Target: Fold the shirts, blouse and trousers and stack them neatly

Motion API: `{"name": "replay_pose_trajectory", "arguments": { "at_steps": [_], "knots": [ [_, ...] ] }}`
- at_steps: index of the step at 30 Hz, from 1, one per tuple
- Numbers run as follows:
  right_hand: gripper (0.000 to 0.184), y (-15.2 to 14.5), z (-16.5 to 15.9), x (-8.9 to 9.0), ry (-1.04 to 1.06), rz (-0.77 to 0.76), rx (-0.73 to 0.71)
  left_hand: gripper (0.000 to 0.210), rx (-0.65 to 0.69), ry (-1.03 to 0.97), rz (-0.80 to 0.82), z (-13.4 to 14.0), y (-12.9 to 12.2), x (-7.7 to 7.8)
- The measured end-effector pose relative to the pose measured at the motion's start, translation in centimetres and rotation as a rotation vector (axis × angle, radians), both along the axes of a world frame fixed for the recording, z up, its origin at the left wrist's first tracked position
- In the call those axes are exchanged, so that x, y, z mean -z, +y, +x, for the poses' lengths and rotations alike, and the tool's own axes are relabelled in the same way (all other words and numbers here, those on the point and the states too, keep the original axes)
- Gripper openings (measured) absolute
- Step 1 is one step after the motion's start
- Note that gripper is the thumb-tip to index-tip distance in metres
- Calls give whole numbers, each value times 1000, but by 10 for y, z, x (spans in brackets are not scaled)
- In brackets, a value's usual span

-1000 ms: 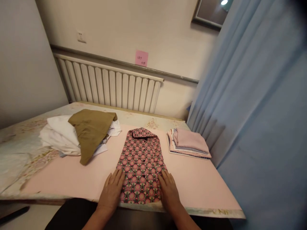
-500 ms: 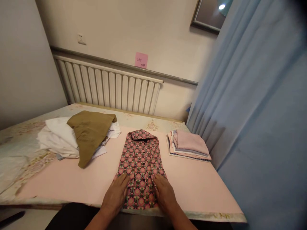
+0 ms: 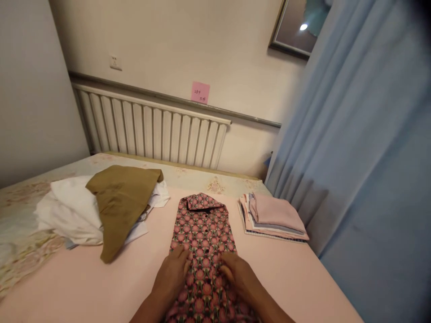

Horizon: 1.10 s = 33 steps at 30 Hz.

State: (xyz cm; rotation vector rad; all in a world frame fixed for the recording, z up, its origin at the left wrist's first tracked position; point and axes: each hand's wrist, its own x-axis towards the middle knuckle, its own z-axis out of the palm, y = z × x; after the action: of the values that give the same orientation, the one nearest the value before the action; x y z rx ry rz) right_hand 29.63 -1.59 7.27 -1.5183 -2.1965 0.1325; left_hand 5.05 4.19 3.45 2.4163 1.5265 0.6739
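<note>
A buttoned, collared shirt [image 3: 205, 233] with a pink flower print on dark cloth lies in a long narrow shape before me, collar at the far end. Its near end runs out of the bottom of the view. My left hand [image 3: 172, 271] is at its left side, fingers bent and closed on the cloth. On the right side, my right hand [image 3: 238, 272] has curled fingers with the thumb tucked below them, closed on the fabric. Both hands sit level with each other, about midway along the visible shirt.
Left of the shirt is a loose heap with an olive-brown garment [image 3: 123, 197] over white clothes [image 3: 69, 211]. A stack of folded clothes [image 3: 278, 215] stands at the right. Pink cloth [image 3: 134, 278] covers the bed. Behind are a radiator [image 3: 151, 128] and a blue curtain [image 3: 353, 148].
My hands lay flatter on the shirt; now their fingers are curled in at its sides. The shirt and bed appear closer, and more of the shirt's near end is cut off.
</note>
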Motion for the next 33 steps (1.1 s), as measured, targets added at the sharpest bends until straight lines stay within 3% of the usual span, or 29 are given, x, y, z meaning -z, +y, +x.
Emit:
{"name": "replay_pose_trajectory", "arguments": {
  "at_steps": [3,6,10,13,17,21,24,26,28,33],
  "knots": [
    [25,51,-14,-7,-22,64,-78,31,-24,26,66,-2,28,23],
    [34,106,-33,1,-71,77,-150,33,-6,53,163,-8,46,55],
    [49,169,-61,14,-146,86,-60,39,33,62,243,-10,61,85],
    [55,209,-86,11,-220,174,39,42,62,79,265,-7,68,91],
    [49,250,-119,-7,-399,296,-146,45,101,119,338,-7,71,90],
    [24,275,-133,-20,-612,16,-211,48,84,154,429,-11,70,91],
    [12,291,-124,-24,-602,-112,-178,45,79,172,508,-12,73,93],
    [6,309,-110,-33,-543,-125,-110,42,82,176,571,-12,75,93],
    [12,333,-91,-49,-462,-117,21,40,78,180,622,-12,78,93],
    [44,381,-23,-90,-225,41,565,39,62,169,681,-13,81,91]
  ]
}}
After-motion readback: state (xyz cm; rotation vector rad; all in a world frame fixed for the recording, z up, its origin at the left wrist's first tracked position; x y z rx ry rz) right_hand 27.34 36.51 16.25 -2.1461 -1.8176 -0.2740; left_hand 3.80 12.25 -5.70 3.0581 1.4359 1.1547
